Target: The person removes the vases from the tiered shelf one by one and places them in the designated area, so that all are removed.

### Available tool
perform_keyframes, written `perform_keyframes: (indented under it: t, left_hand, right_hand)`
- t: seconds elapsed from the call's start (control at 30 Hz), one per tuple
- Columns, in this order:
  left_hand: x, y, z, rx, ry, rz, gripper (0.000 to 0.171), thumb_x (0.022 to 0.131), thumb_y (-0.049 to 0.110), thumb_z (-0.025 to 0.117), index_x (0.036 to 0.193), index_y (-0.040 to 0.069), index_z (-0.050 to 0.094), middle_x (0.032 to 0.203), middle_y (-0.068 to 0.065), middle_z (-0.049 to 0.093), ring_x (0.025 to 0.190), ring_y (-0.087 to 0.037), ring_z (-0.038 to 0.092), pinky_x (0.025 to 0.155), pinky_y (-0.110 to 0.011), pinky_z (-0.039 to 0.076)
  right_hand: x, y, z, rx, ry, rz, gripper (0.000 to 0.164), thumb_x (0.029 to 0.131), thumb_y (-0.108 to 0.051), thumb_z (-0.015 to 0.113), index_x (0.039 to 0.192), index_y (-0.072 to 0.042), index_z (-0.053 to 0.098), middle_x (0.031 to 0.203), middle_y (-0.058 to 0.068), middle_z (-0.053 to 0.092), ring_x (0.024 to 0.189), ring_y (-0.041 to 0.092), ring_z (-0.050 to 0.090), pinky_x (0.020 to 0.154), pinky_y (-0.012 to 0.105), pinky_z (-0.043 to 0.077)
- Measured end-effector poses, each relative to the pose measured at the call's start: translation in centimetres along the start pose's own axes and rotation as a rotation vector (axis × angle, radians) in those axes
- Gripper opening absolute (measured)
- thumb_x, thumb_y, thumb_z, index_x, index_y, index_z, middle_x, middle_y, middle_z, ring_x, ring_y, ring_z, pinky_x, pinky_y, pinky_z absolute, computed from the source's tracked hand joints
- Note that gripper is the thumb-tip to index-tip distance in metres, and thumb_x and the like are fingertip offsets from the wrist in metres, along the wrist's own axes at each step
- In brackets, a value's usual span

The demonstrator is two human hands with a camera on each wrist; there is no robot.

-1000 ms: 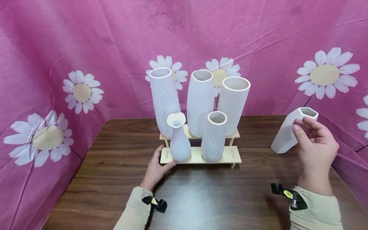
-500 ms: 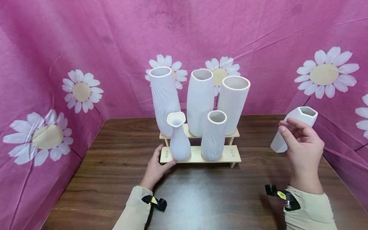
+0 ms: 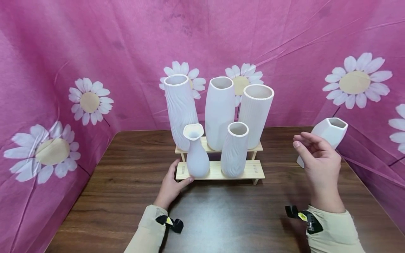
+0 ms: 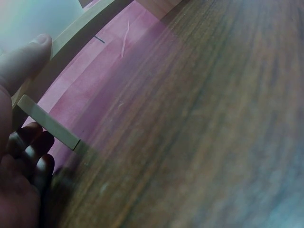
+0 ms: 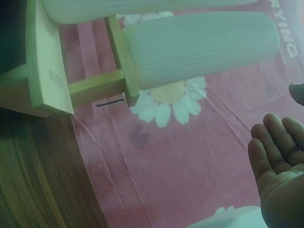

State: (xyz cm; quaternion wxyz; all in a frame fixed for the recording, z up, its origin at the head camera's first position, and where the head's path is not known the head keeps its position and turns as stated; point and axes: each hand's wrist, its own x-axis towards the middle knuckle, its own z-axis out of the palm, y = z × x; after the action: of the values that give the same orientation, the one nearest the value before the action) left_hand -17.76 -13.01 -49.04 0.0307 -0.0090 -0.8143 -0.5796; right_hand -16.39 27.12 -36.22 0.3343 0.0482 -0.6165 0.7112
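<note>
My left hand (image 3: 169, 188) grips the left end of a two-step wooden stand (image 3: 216, 171). Its thumb (image 4: 28, 59) lies along the lower step's front edge, and the other fingers curl in beside a stand leg (image 4: 52, 123). On that step stand a flared-neck white vase (image 3: 198, 158) and a short wavy one (image 3: 235, 154). Behind them, the upper step bears a tall swirled vase (image 3: 180, 109), a smooth vase (image 3: 219, 116) and a ribbed vase (image 3: 255, 114). My right hand (image 3: 321, 167), bent and holding nothing, hovers before a faceted white vase (image 3: 330, 131), hiding part of it.
The stand and the faceted vase are on a dark wood-grain table (image 3: 221, 218). A pink cloth (image 3: 136, 42) printed with large daisies encloses the table at the back and both sides. Each wrist wears a black strapped camera (image 3: 311, 221).
My right hand has moved left, off the front of the faceted vase toward the stand, uncovering more of that vase. My left hand and the vases on the stand keep their places.
</note>
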Motion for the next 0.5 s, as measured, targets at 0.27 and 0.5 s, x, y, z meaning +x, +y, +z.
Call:
perform_keyframes:
  t: [0.27,0.5]
  left_hand:
    - [0.0,0.0,0.0,-0.005,0.001,0.001,0.093,0.077,0.021,0.089,0.153,0.01,0.036,0.152,-0.014,0.046,0.137,-0.029,0.045,0.115,-0.048,0.03]
    - [0.1,-0.2,0.0,-0.001,-0.001,0.007,0.093,0.077,0.023,0.089,0.153,0.01,0.036,0.151,-0.014,0.046,0.137,-0.029,0.044,0.116,-0.049,0.03]
  right_hand:
    - [-0.3,0.0,0.7,-0.004,-0.032,0.014,0.032,0.084,0.013,0.072,0.115,0.011,0.068,0.097,0.006,0.075,0.087,0.013,0.068,0.074,0.015,0.053]
    - [-0.7,0.3,1.2,-0.05,-0.079,0.01,0.03,0.085,0.014,0.071,0.115,0.011,0.068,0.096,0.003,0.075,0.088,0.011,0.068,0.077,0.016,0.053]
